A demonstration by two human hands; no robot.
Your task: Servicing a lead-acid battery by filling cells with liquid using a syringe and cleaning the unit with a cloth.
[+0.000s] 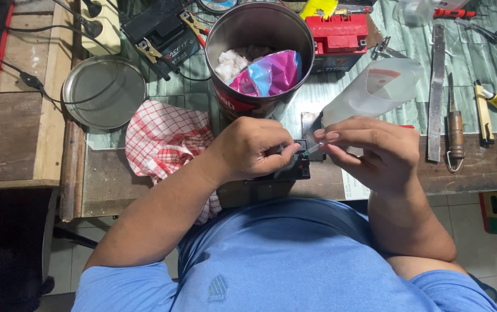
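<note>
Worn wooden bench (pixel 109 179), green sheet (pixel 468 58) over its far part; tin (pixel 259 52), lid (pixel 104 91), checked cloth (pixel 164 141) and hand tools (pixel 453 124) crowd it, tiled floor (pixel 462 225) below the near edge. Left hand (pixel 248 149) curled around small black box (pixel 297 164) at that edge, between cloth and tools. Right hand (pixel 372 150) grips tilted clear bottle (pixel 375 89), fingertips pinching nozzle at the box; little free bench around

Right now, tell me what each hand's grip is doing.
Left hand: closed on a small black battery.
Right hand: closed on a translucent squeeze bottle, nozzle at the battery.
</note>
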